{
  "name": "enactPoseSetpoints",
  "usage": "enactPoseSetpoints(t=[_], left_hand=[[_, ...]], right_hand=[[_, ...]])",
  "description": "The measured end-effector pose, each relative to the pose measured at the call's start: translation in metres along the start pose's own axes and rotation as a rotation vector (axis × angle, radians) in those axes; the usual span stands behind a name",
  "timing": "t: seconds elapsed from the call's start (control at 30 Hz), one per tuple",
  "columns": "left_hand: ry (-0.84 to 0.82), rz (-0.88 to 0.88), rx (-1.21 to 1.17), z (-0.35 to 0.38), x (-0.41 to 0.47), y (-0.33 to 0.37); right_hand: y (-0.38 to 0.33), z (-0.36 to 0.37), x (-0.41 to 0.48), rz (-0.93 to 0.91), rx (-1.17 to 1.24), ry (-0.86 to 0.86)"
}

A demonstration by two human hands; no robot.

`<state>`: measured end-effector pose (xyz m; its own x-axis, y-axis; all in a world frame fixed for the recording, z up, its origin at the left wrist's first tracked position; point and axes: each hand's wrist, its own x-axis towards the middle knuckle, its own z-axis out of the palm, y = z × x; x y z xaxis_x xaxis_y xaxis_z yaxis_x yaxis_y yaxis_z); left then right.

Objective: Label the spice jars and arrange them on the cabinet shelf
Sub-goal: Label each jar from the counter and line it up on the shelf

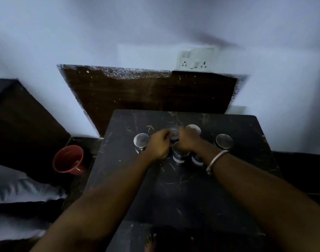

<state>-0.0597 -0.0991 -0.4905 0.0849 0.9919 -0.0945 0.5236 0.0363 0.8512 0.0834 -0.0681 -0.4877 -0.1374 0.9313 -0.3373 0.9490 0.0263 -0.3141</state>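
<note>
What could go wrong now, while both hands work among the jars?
The jars stand close together, and the front middle jar sits between the left hand and right hand, so a wrist may tip it. The bangle hangs beside the front right jar and might catch it.

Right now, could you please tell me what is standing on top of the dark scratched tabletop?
Several small round jars with shiny metal lids stand on the tabletop. The left hand and right hand meet over the middle ones, hiding what they hold and part of the group.
</note>
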Motion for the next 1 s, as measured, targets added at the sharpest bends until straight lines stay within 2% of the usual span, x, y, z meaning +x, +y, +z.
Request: enactPoseSetpoints(t=[0.07,0.17,0.27,0.33,0.4,0.5,0.57,0.8,1.0], left_hand=[[-0.067,-0.046,0.106,0.016,-0.010,-0.024],[-0.161,-0.133,0.159,0.043,-0.020,-0.069],[-0.149,-0.167,0.112,0.046,-0.019,-0.082],[-0.147,-0.156,0.067,0.046,-0.019,-0.081],[-0.142,-0.108,-0.041,0.036,-0.021,-0.067],[-0.125,0.002,-0.312,0.002,-0.023,-0.023],[-0.113,0.148,-0.391,-0.030,-0.021,0.020],[0.065,0.445,-0.580,-0.140,-0.031,0.191],[0.136,0.604,-0.582,-0.199,-0.055,0.293]], right_hand=[[0.018,0.038,0.000,0.007,-0.124,-0.069],[0.034,0.074,0.003,-0.028,-0.214,0.037],[0.037,0.077,0.003,-0.064,-0.165,0.130],[0.035,0.063,-0.001,-0.100,-0.138,0.125],[0.032,0.036,-0.008,-0.122,0.003,0.099],[0.021,-0.028,-0.027,-0.194,0.358,0.032],[0.007,-0.080,-0.047,-0.266,0.513,0.072],[-0.050,-0.236,-0.120,-0.552,0.937,0.420],[-0.088,-0.293,-0.173,-0.726,1.118,0.649]])
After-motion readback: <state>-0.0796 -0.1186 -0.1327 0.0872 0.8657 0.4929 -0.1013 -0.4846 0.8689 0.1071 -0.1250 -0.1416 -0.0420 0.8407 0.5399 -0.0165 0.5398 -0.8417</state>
